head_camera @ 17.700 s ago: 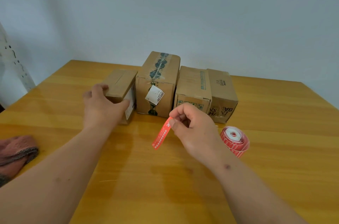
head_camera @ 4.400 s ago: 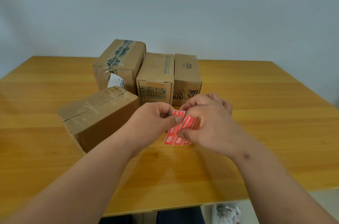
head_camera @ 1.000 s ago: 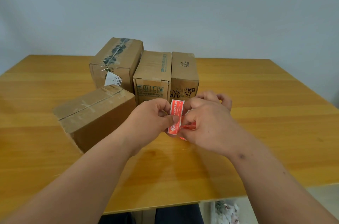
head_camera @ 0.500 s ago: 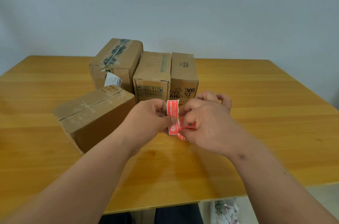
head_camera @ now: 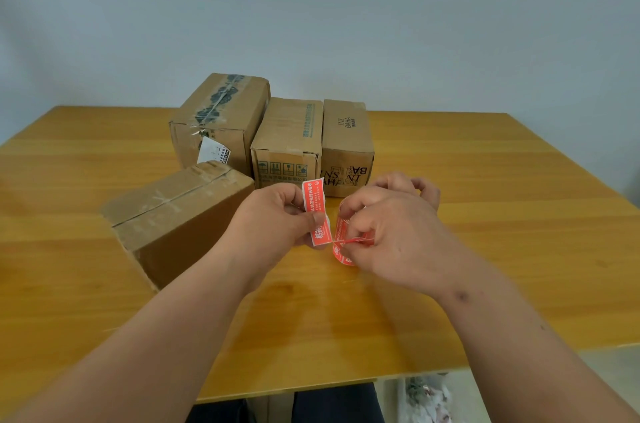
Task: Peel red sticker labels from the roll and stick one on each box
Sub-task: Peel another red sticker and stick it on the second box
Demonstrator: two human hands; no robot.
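Your left hand point(head_camera: 273, 218) pinches an upright red rectangular sticker label point(head_camera: 316, 211); your right hand point(head_camera: 391, 232) grips the red label roll point(head_camera: 343, 242) beside it, before four brown cardboard boxes point(head_camera: 287, 142).

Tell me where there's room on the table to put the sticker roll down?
Bare wooden table lies right of the right hand and the BAHA box, and at the near edge below both forearms. It is crowded around the angled box by the left hand.
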